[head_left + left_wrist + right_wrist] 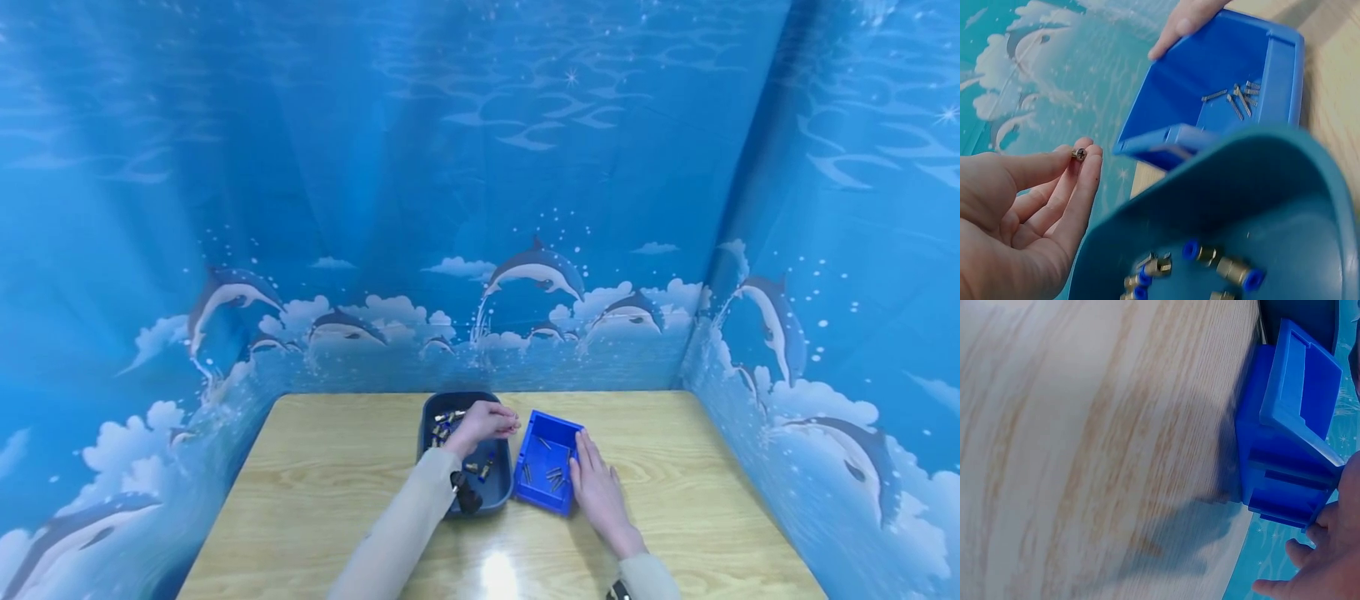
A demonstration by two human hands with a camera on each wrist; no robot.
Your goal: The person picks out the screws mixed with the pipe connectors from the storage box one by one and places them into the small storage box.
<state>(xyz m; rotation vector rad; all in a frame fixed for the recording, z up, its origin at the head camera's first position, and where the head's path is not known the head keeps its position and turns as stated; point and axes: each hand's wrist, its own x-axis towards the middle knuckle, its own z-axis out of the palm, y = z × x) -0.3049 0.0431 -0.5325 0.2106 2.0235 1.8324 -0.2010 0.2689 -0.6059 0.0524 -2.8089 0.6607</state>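
Note:
In the left wrist view, my left hand (1035,212) pinches a small cross-head screw (1079,154) between thumb and fingertips. In the head view that hand (487,421) is above the right part of a dark blue-grey tub (504,492). Brass push-in fittings with blue collars (1235,272) lie loose in the tub. Just right of it stands a bright blue bin (551,503) with several screws (1244,100) on its floor. My right hand (600,492) rests against the bin's right side, its fingers extended along the wall near the rim.
Both containers stand near the far edge of a light wood-grain table (330,467). A blue curtain printed with dolphins (420,167) hangs behind and at the sides. A dark band with a black device (467,493) is on the left wrist.

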